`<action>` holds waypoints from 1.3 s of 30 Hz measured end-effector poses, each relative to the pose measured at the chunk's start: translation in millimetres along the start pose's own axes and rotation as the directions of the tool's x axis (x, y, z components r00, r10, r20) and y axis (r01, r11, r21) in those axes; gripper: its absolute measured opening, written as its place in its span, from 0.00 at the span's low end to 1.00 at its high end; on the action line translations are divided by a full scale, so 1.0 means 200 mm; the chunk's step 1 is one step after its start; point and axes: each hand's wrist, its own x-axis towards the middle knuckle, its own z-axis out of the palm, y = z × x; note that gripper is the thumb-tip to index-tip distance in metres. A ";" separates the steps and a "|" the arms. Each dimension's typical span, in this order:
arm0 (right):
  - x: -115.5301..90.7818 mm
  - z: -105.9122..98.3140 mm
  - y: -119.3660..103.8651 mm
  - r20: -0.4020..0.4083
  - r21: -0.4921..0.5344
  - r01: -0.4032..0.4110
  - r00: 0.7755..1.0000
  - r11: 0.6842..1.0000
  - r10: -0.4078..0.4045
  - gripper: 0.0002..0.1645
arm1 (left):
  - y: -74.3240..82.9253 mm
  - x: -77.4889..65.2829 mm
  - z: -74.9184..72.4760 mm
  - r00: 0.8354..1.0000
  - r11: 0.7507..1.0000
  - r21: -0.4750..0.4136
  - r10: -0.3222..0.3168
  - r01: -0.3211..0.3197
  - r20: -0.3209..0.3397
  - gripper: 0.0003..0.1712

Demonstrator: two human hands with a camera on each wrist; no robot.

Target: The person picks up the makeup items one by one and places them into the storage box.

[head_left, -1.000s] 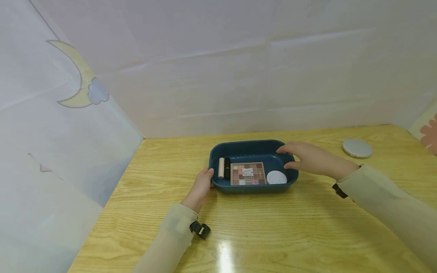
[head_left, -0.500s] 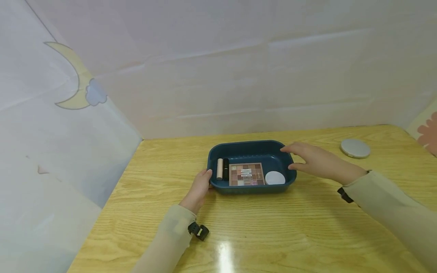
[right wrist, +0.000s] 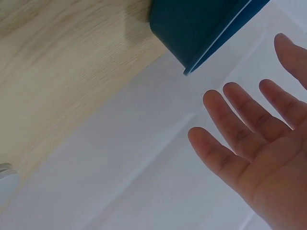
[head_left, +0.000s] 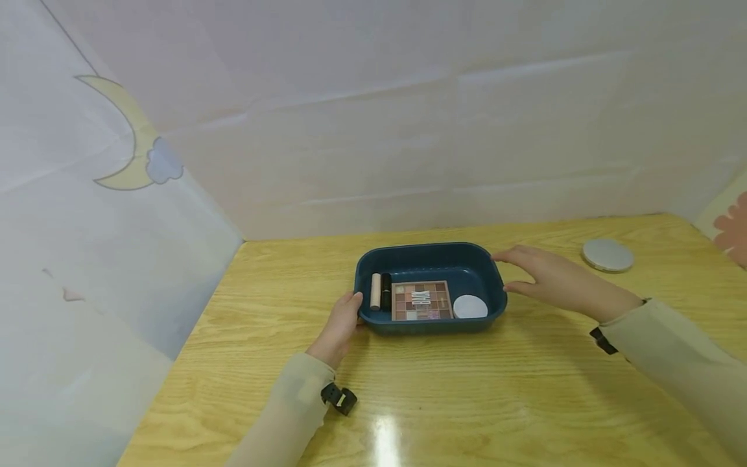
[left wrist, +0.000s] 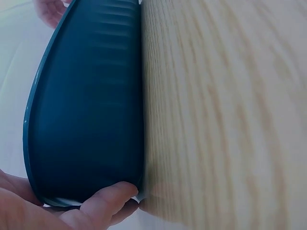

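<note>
A dark blue plastic tub sits on the wooden table. My left hand grips its left end, thumb over the rim and fingers curled against the outer wall in the left wrist view. Inside the tub lie a cream-coloured tube, a black tube, an eyeshadow palette and a round white item. Just off the tub's right end, my right hand holds nothing; the right wrist view shows its fingers spread and apart from the tub.
A round silver compact lies on the wooden table at the back right. Behind the table hangs a pale cloth, printed with a moon at left and a flower at right.
My right hand has drawn back to the right, from over the tub's inside to just outside its right end. The left hand keeps its grip, and the tub's contents stay put.
</note>
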 end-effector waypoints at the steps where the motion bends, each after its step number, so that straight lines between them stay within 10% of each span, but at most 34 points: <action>1: 0.00 0.00 0.00 -0.002 -0.003 -0.001 1.000 1.000 0.001 0.32 | 0.00 0.00 0.00 1.000 1.000 -0.001 0.000 0.000 0.000 0.28; 39: -0.13 0.01 0.14 -0.026 -0.054 -0.066 0.998 0.996 0.065 0.33 | -0.02 -0.01 -0.01 0.999 1.000 0.008 0.027 -0.027 0.026 0.29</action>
